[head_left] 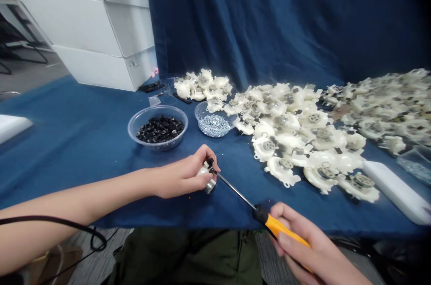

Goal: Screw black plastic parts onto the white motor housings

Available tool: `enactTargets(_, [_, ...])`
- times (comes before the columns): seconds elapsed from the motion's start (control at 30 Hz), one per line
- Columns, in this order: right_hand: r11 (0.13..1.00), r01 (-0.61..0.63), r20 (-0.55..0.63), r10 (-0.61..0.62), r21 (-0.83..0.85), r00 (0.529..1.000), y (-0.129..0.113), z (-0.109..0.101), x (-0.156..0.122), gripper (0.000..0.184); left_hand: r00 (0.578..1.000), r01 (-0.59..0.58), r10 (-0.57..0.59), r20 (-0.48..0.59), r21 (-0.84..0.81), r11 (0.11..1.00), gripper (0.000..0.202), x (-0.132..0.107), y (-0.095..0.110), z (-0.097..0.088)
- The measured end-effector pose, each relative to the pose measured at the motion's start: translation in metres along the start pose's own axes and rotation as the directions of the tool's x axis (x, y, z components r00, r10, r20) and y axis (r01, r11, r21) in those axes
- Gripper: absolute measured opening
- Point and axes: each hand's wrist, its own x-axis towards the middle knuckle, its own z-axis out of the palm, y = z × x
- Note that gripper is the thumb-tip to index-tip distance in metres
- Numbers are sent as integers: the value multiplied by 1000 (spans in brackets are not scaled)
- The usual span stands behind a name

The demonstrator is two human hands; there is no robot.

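Note:
My left hand (182, 176) grips a small white plastic housing (206, 176), which is partly hidden by my fingers. My right hand (299, 242) is shut around the orange-and-black handle of a screwdriver (272, 224). Its thin steel shaft reaches up and left, with the tip at the housing by my left fingers. Just beyond my left hand stand a clear bowl of black small parts (158, 147) and a clear bowl of silver screws (215, 136). Many similar white housings with metal centres (283, 132) lie heaped to the right.
A dark blue cloth (84, 141) covers the table, with a blue curtain (269, 20) behind. A larger heap of white housings (380, 105) lies at the far right, beside a white bar (397, 190). Stacked white boxes (101, 38) stand at the back left. A black cable (50, 218) lies across my left forearm.

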Motion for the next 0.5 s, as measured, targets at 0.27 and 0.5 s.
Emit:
enactTargets(0.27, [77, 413, 63, -947, -907, 314, 25, 8, 12, 23, 999, 38, -39, 39, 13, 999, 20, 1, 5, -6])
enactTargets(0.5, [691, 345, -82, -504, -635, 860, -7, 0, 18, 46, 999, 29, -29, -23, -29, 999, 25, 0, 2, -4])
